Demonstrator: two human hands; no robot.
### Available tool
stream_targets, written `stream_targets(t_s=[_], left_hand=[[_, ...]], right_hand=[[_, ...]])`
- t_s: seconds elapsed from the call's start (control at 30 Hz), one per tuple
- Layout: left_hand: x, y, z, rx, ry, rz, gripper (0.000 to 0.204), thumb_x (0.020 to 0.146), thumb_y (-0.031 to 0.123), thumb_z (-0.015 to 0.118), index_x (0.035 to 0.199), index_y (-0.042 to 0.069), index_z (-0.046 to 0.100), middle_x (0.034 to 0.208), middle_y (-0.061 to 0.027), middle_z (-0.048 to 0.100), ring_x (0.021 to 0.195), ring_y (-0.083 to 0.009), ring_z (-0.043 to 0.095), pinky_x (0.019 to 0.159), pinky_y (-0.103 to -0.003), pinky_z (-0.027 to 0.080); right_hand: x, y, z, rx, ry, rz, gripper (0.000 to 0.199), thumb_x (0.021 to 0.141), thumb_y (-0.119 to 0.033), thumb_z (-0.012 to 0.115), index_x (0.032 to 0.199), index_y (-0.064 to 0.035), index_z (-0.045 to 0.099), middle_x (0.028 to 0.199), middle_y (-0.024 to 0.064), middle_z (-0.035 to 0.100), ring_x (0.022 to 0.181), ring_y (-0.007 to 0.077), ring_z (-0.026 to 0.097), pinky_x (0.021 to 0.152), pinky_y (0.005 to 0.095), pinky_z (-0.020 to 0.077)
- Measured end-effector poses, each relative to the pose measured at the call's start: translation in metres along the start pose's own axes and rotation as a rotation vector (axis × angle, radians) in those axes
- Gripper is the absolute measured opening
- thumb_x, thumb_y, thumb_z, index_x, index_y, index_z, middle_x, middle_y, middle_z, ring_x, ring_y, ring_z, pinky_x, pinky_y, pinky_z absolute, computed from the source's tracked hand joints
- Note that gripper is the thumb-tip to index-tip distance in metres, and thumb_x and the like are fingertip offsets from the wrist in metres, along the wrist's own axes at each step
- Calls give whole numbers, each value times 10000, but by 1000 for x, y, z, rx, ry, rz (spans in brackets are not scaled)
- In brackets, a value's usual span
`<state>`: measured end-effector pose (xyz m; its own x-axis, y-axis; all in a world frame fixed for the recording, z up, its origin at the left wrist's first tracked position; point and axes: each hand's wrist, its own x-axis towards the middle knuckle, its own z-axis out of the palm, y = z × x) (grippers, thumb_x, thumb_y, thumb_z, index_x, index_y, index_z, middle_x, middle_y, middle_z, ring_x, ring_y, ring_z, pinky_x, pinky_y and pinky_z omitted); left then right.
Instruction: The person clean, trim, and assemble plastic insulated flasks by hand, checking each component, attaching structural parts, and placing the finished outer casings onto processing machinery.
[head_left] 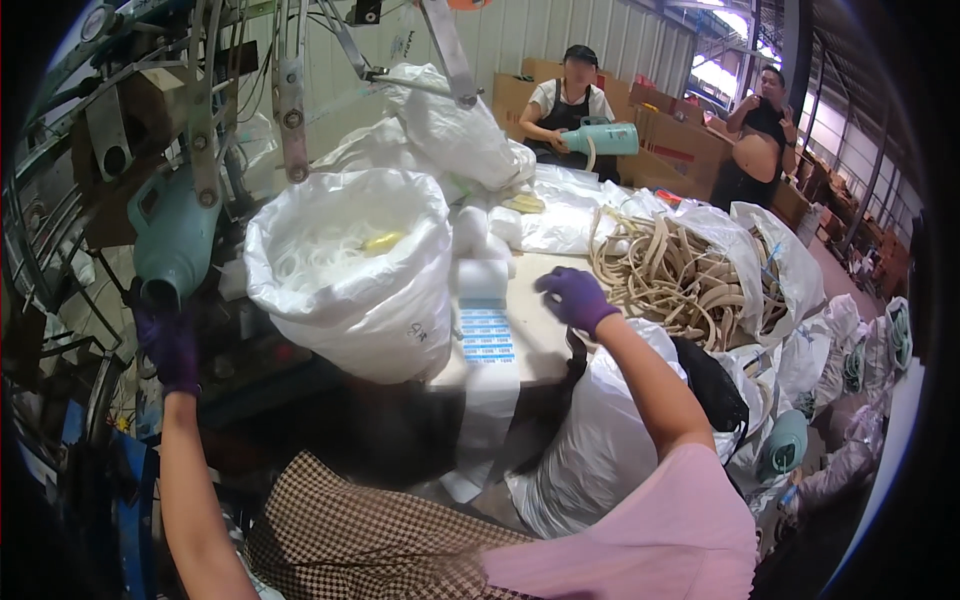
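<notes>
At the left, my left hand [168, 345], in a purple glove, is closed at the mouth of a teal plastic jug [178, 245]. The jug tilts mouth-down beside the metal machine arms, and its handle shows on its upper left. My right hand [578, 298], gloved the same way, hovers over the table with its fingers curled together. Whatever those fingers pinch, if anything, is too small to make out. Left of that hand, a strip of blue-and-white labels [487, 335] runs over the table's near edge and hangs down.
A white sack [370, 300] of pale plastic rings stands between my arms. Beige straps [680, 275] heap up at the right of the table [545, 350]. Machine linkages [290, 110] hang at upper left. Across the table, a seated person holds another teal jug [603, 139]; another person stands farther right.
</notes>
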<state>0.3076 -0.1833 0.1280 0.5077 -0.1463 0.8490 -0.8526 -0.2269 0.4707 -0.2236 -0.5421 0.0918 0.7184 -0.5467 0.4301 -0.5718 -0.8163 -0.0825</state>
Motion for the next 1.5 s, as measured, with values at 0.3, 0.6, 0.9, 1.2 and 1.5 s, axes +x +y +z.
stream_targets(t_s=[0.3, 0.6, 0.9, 1.2, 1.5], left_hand=[[-143, -12, -259, 684, 200, 286, 533, 992, 173, 649, 1456, -13, 465, 1478, -227, 494, 1311, -356, 532, 1062, -433, 459], [-77, 143, -296, -138, -116, -454, 464, 982, 206, 557, 1401, 6, 559, 1273, -149, 634, 1133, -220, 602, 935, -357, 518], [-145, 49, -219, -173, -418, -694, 273, 961, 205, 645, 1122, -10, 695, 1008, -53, 698, 887, -157, 635, 838, -302, 498], [-216, -1, -219, -751, -312, -760, 538, 981, 291, 621, 1430, 33, 475, 1309, -110, 612, 1152, -214, 601, 990, -382, 491], [-180, 73, -216, -1382, -311, -902, 707, 1080, 539, 261, 1459, -25, 458, 1359, -168, 599, 1196, -255, 620, 1039, -392, 509]], right_hand=[[-11, 132, 78, -622, -568, 312, 347, 859, -338, 633, 1184, -248, 718, 1227, 75, 664, 1233, 295, 567, 1033, 446, 437], [14, 135, 51, -164, 589, 533, 258, 968, -352, 597, 973, -103, 666, 847, 110, 725, 772, 255, 696, 661, 394, 516], [4, -94, -129, 2525, 273, -207, 139, 1009, -186, 551, 1086, -77, 590, 806, 2, 543, 655, 132, 513, 611, 290, 445], [-2, -410, 30, 2374, -891, 216, 250, 986, -107, 574, 1223, -112, 493, 744, -21, 432, 636, 115, 462, 672, 311, 434], [17, -480, 79, 2207, -1152, 453, 281, 1030, -241, 472, 1262, -113, 565, 590, -64, 335, 459, 73, 296, 452, 220, 295]])
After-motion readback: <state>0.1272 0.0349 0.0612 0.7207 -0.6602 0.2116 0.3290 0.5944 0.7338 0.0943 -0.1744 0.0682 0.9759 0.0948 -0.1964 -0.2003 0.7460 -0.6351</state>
